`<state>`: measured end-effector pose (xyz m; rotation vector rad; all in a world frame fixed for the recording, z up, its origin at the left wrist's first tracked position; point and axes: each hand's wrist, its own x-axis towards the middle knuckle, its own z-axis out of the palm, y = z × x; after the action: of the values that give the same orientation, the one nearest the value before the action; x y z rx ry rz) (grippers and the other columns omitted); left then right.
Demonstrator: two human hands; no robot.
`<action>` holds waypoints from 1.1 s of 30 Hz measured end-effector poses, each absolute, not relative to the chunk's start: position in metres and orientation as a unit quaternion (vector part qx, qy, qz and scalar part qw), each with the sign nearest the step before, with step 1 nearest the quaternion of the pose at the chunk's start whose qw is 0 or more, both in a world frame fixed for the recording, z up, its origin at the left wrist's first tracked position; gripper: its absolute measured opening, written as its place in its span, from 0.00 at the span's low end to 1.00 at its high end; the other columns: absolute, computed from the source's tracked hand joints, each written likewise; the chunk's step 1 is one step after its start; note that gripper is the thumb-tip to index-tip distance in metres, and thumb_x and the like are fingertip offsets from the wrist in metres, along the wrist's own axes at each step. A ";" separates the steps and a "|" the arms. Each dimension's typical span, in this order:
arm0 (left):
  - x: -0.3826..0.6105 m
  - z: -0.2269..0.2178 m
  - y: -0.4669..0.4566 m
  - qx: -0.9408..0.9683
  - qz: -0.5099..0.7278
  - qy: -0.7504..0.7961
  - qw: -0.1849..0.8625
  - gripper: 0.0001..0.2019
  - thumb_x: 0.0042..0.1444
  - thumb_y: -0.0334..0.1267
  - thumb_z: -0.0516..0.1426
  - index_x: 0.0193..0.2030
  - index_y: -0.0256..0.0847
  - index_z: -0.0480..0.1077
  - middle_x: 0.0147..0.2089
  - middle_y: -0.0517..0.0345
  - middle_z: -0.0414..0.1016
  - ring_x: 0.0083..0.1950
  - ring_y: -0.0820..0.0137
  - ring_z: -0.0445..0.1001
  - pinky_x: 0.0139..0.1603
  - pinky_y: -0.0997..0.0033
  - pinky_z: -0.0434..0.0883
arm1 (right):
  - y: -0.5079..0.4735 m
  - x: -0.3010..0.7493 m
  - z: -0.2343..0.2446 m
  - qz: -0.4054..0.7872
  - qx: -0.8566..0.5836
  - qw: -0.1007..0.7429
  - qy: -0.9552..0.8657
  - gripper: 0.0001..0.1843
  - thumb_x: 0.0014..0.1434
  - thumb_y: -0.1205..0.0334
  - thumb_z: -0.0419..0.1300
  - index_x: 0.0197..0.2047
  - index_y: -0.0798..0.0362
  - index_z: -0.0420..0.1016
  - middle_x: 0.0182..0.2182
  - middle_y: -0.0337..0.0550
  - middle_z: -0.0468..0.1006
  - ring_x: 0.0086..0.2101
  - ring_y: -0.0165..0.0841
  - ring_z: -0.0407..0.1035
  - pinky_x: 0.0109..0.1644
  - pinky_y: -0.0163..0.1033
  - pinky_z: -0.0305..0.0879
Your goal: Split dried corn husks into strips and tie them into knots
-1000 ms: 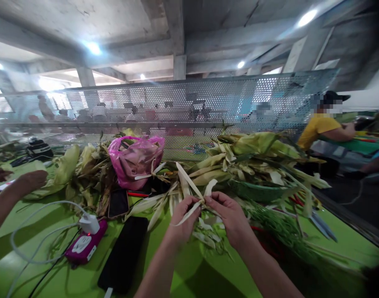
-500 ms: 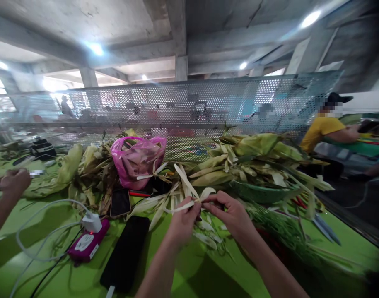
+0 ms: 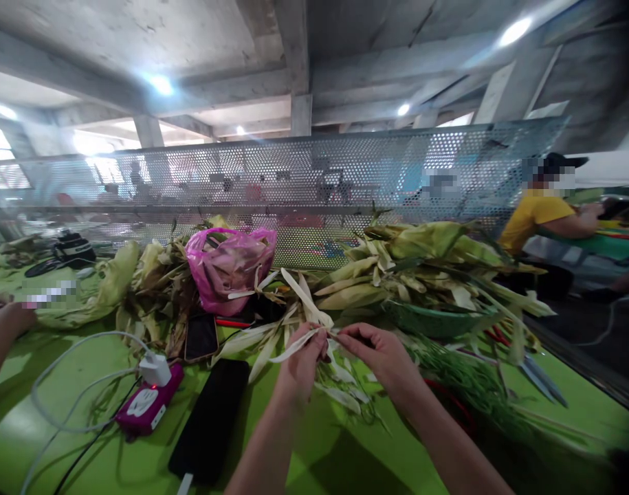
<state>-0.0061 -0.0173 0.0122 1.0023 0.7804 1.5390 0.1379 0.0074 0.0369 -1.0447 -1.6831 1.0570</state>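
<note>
Pale strips of corn husk (image 3: 304, 295) fan out from between my fingers above the green table. My left hand (image 3: 302, 354) is closed round them, thumb pressed on the gathered part. With thumb and forefinger, my right hand (image 3: 373, 347) pinches the right end of the same strips, close to the left fingertips. What exactly lies in that pinch is partly hidden. Under the hands lie loose husk pieces (image 3: 342, 393) and thin shreds. More long husk strips (image 3: 265, 354) are spread to the left of my left hand.
A green basket (image 3: 438, 322) heaped with corn husks stands at the right, near scissors (image 3: 544, 378) and green strands (image 3: 463, 385). To the left are a black phone (image 3: 211, 419), a purple power strip (image 3: 149, 405) with cables, a pink bag (image 3: 230, 268) and another person's hand (image 3: 5, 309).
The husk strip at my left hand has swung down and left, and the curled piece above my fingers is gone from there. The other person's hand at the left has moved further left.
</note>
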 end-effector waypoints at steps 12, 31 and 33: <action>0.000 0.008 -0.019 0.505 0.584 0.393 0.499 0.15 0.52 0.51 0.59 0.28 0.39 0.70 0.20 0.64 0.56 0.22 0.76 0.50 0.25 0.72 0.51 | 0.008 0.134 0.029 0.486 -0.407 0.522 -0.571 0.18 0.46 0.46 0.68 0.29 0.53 0.75 0.26 0.40 0.75 0.29 0.33 0.67 0.34 0.36 0.63; 0.012 0.003 -0.016 0.525 0.589 0.355 0.502 0.17 0.50 0.51 0.61 0.25 0.38 0.71 0.26 0.57 0.65 0.29 0.72 0.59 0.32 0.71 0.61 | 0.007 0.141 0.037 0.272 -0.416 0.468 -0.731 0.09 0.55 0.55 0.61 0.31 0.51 0.77 0.28 0.41 0.72 0.30 0.34 0.66 0.34 0.37 0.62; 0.012 0.005 -0.017 0.512 0.570 0.379 0.520 0.16 0.48 0.49 0.62 0.23 0.37 0.71 0.24 0.58 0.64 0.28 0.73 0.59 0.30 0.72 0.60 | 0.006 0.139 0.036 0.275 -0.407 0.471 -0.732 0.08 0.54 0.57 0.61 0.27 0.51 0.75 0.26 0.40 0.71 0.29 0.33 0.66 0.34 0.36 0.62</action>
<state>0.0121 -0.0173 0.0048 1.2268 0.9082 1.3660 0.1392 0.0060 0.0359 -0.9967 -1.7937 0.6744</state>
